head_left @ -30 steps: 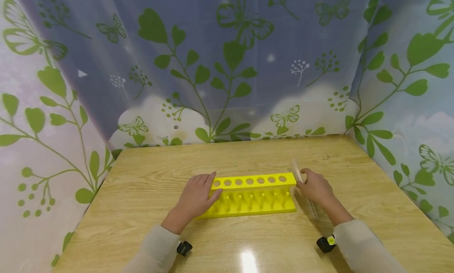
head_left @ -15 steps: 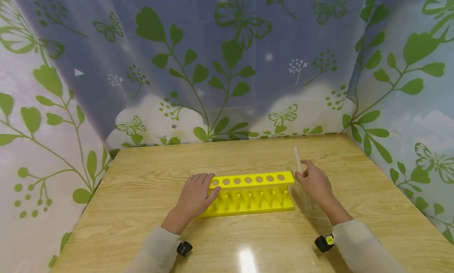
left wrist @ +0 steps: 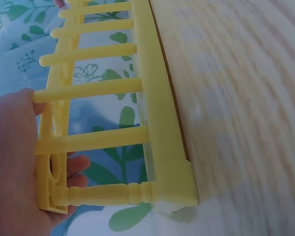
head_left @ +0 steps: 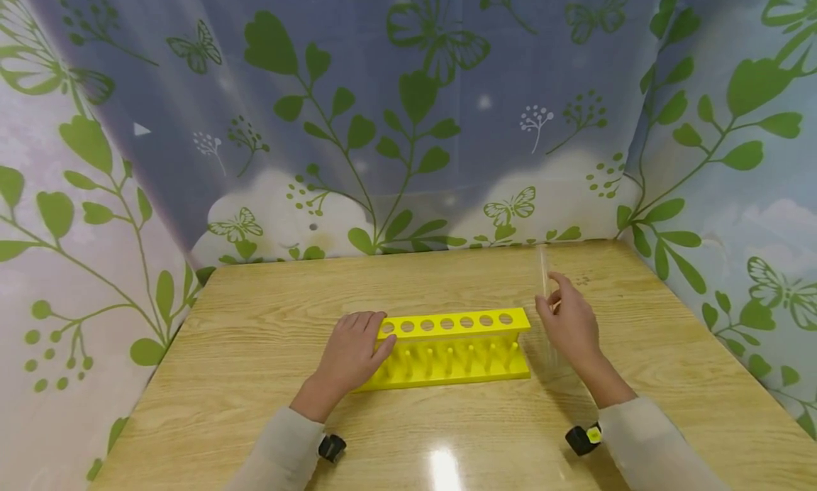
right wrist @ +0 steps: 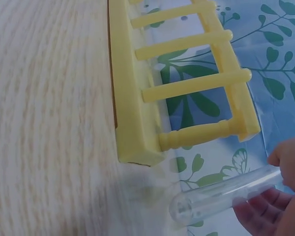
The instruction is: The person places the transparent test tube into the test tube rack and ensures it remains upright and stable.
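Observation:
A yellow test tube rack (head_left: pixel 449 349) with a row of round holes stands mid-table. My left hand (head_left: pixel 349 355) rests flat against its left end, fingers straight and thumb at the front pegs; the left wrist view shows the palm (left wrist: pixel 12 162) against the rack's end (left wrist: pixel 155 147). Just right of the rack, my right hand (head_left: pixel 567 326) pinches a clear empty test tube (head_left: pixel 544 274) and holds it nearly upright above the table. In the right wrist view the tube's rounded bottom (right wrist: pixel 211 199) hangs beside the rack's right end (right wrist: pixel 132 113), with my fingers (right wrist: pixel 280 199) round it.
The wooden table (head_left: pixel 447 434) is walled on three sides by a curtain (head_left: pixel 408 122) printed with leaves and butterflies. Bare wood lies in front of and behind the rack. Small black trackers sit at both wrists.
My right hand has lifted the tube off the table and tipped it from slanted to nearly upright, moving slightly away from me. The left hand and rack have stayed still.

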